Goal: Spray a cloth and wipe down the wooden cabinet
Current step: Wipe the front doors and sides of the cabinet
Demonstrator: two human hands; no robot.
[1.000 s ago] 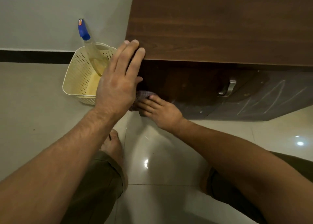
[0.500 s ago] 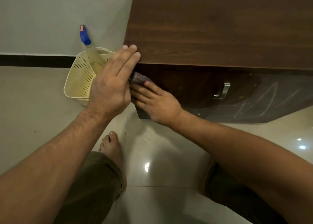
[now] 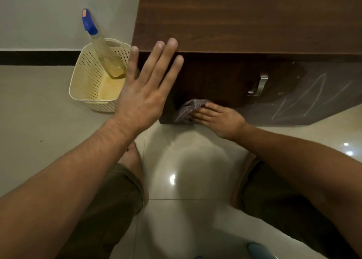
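- Two bare hands work at a dark wooden cabinet (image 3: pixel 244 17) in the head view, which looks down past both forearms and bent knees in olive shorts (image 3: pixel 109 203).
- The left hand (image 3: pixel 143 94) is raised with its fingers (image 3: pixel 168 48) straight and spread, holding nothing. The fingertips reach the front edge of the cabinet top near its left corner; whether they press on it cannot be told.
- The right hand (image 3: pixel 219 119) sits low, close to the floor, with its fingers lying almost straight on a crumpled grey cloth (image 3: pixel 191 108).
- That cloth is pressed flat against the cabinet's front, near the bottom left corner of the door and just above the tiles.
- A metal handle (image 3: pixel 259 85) stands on the door to the right of the cloth, well apart from it.
- Pale chalk scribbles (image 3: pixel 305 98) mark the door panel further right.
- A cream perforated basket (image 3: pixel 88 90) stands on the floor just beside the cabinet's left side.
- A clear spray bottle (image 3: pixel 103 50) with a blue trigger head leans tilted inside the basket, its head poking above the rim toward the wall.
- Glossy beige floor tiles (image 3: pixel 186 170) show bright light reflections between the knees.
- A black skirting band (image 3: pixel 39 58) runs along the foot of the pale wall behind the basket.
- One bare foot (image 3: pixel 131 156) shows under the left forearm.
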